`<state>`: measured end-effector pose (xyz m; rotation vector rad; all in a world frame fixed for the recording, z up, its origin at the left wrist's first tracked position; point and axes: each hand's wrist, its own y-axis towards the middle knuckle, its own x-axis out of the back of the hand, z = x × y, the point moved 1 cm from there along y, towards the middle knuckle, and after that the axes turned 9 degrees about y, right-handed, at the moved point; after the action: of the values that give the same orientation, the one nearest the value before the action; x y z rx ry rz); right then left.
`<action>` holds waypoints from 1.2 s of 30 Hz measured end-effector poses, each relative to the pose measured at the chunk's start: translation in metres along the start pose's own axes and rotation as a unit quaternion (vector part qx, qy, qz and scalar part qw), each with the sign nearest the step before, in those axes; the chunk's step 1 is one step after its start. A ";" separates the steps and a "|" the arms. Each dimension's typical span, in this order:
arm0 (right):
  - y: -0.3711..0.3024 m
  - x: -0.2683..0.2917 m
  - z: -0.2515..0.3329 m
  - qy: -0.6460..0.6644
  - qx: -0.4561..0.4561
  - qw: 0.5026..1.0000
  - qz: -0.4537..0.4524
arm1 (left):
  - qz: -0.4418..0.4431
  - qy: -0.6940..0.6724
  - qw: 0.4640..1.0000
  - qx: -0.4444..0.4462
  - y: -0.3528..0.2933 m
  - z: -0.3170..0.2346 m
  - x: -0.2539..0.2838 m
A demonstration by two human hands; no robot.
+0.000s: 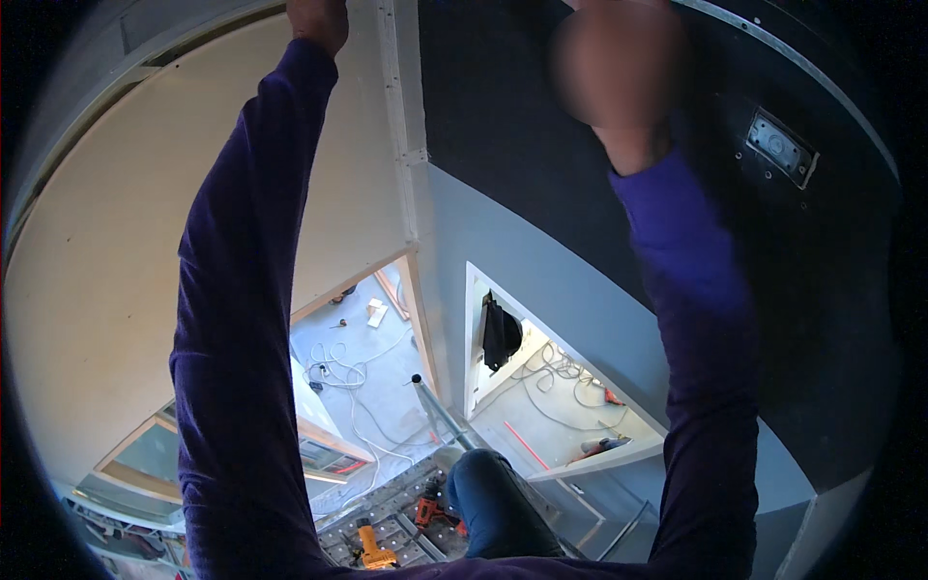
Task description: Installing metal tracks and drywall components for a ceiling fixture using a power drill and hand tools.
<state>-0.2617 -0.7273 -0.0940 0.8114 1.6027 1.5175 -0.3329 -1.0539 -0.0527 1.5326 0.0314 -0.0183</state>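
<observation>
Both arms, in purple sleeves, are raised toward the upper rim of the view. My left hand (317,21) is at the top edge, in front of a beige wall panel (126,251) and left of the pale corner strip (391,87); its fingers are out of view. My right hand (619,68) is up against the backdrop of a black wall (541,184). It is blurred, so its fingers and anything in them cannot be made out. To its right, a metal electrical box (781,147) is set into the black wall.
Below me, a perforated platform (396,503) holds an orange-red cordless drill (430,507) and a yellow power tool (372,549). A metal rail (440,411) rises beside my knee (498,507). Through two wall openings, loose white cables (358,372) lie on the floor far below.
</observation>
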 end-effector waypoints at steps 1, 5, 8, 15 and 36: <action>-0.002 0.002 0.001 -0.065 0.023 0.998 0.006 | -0.013 -0.289 0.951 0.111 -0.002 0.015 -0.025; 0.010 0.000 -0.012 -0.124 0.045 0.991 -0.021 | 0.039 -0.457 0.868 0.189 -0.012 0.023 -0.040; 0.029 -0.003 -0.020 -0.156 0.098 0.982 -0.029 | 0.009 -0.196 0.979 0.049 -0.024 -0.012 -0.038; 0.039 0.005 -0.027 -0.239 0.052 0.969 -0.027 | 0.031 -0.230 0.971 0.055 -0.031 -0.016 -0.030; 0.074 0.011 -0.008 -0.576 0.268 0.623 0.455 | 0.100 -0.148 0.982 -0.068 -0.041 -0.020 -0.021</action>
<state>-0.2781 -0.7159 -0.0220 2.5412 0.5052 0.5300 -0.3555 -1.0356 -0.0940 1.3777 -0.3529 -0.0818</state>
